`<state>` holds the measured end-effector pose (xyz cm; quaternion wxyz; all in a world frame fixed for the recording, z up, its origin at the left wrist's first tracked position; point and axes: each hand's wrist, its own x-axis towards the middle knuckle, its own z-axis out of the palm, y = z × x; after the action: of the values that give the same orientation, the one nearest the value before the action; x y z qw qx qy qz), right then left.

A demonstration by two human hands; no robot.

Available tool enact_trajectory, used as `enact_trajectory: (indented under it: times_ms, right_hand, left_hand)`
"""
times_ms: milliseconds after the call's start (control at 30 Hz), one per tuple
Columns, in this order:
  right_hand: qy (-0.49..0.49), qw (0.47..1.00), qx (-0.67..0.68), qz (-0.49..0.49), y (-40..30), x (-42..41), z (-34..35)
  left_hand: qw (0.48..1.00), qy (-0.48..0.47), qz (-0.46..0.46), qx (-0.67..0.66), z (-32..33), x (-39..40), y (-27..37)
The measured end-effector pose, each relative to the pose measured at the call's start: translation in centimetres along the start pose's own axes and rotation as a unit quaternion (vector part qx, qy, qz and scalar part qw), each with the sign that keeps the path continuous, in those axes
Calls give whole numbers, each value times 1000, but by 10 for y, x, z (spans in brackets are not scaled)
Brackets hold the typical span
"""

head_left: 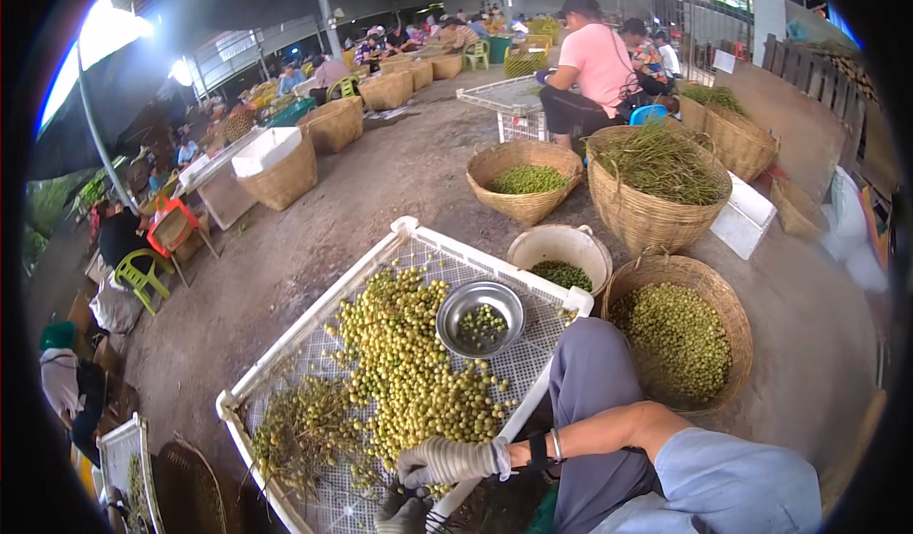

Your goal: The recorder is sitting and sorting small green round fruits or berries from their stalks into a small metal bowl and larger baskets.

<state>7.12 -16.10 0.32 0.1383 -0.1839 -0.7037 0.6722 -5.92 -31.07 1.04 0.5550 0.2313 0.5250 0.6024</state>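
Observation:
My right hand point(451, 460), in a striped knit glove, is over the near edge of a white mesh tray point(303, 320), fingers curled down. My left hand point(403, 514), also gloved, is just below it and partly cut off by the lower picture edge. The fingertips of both meet over a few small round fruits, and whether they grip anything is hidden. A heap of loose yellow-green fruits point(406, 348) covers the tray's middle. To its left lies a tangle of thin stems with fruits point(303, 434). A steel bowl point(479, 291) on the tray holds some greener fruits.
Right of my knee point(595, 370) stands a wicker basket of fruits point(674, 334). Beyond the tray are a pale bucket point(560, 249), another fruit basket point(524, 181) and a tall basket of stems point(660, 170). A person in pink point(592, 63) sits by another tray point(506, 97).

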Motion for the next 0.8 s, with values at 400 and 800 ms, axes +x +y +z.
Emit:
enact_trajectory:
  times_ms: [400, 800]
  right_hand:
    - [54, 998, 36, -24, -23, 13, -34]
    - [29, 817, -492, -300, -16, 6, 2]
  left_hand:
    - [991, 61, -23, -115, 7, 20, 22]
    - [957, -41, 170, 230, -3, 12, 4]
